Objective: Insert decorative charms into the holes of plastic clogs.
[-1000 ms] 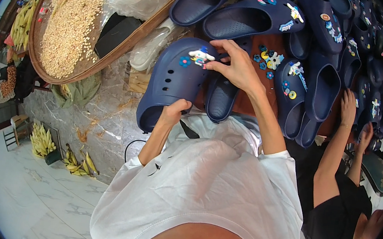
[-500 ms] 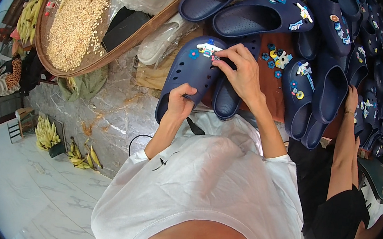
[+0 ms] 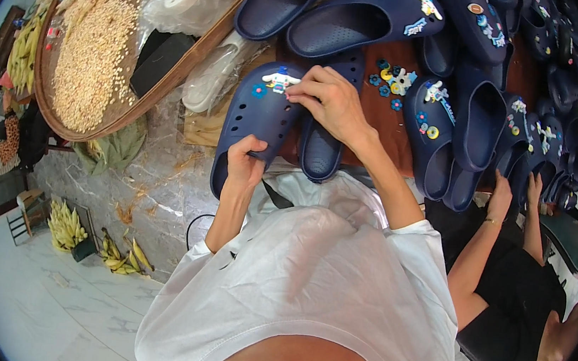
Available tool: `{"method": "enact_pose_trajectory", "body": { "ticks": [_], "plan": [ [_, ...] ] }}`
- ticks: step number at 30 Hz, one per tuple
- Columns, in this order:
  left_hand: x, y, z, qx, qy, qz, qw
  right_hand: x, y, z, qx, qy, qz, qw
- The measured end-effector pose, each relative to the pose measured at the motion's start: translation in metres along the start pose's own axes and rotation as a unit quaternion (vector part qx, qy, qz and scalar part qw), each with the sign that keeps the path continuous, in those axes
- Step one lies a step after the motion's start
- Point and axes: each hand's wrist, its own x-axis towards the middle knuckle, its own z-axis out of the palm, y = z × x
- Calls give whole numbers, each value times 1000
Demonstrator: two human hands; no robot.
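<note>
- The left hand was closed round the side of the clog near its opening, thumb on top and fingers hidden beneath, a grip that probably kept the shoe steady.
- The clog was in front of the chest, toe pointing away, upper facing up; this seemed to leave its holes within easy reach.
- The right hand was nearly closed at the tips, thumb and forefinger pinched on a pink charm beside the dog charm; so small a piece likely called for fingertips only. How far it sat in a hole could not be told.
- A second clog lay partly under the right hand, close by, perhaps as the mate.
- Loose charms lay in a cluster on the red-brown board, apparently for quick picking.
- The clogs looked like matt navy foam: rounded toes, round holes, dimpled insoles.
- The charms looked rubbery and glossy, flat-faced, some shaped as blue flowers.
- Left of the clog, the basket had a curved woven-looking rim and held pale, grainy kernels.
- Between them lay a white shoe in crinkled clear plastic, on the grey, veined counter's side.
</note>
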Motion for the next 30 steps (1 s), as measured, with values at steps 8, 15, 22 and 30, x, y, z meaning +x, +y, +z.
{"method": "enact_pose_trajectory", "body": {
  "ticks": [8,15,22,30],
  "plan": [
    [30,4,1,-65,-23,-17,998,-13,-7,-12,-21,136,25,990],
    [42,5,-2,-88,-11,-20,996,-59,50,-62,-156,154,199,955],
    [38,3,11,-77,1,-20,997,-58,92,-54,-220,125,221,942],
    [26,4,8,-79,11,0,997,-42,99,-39,-295,41,236,925]
  ]
}}
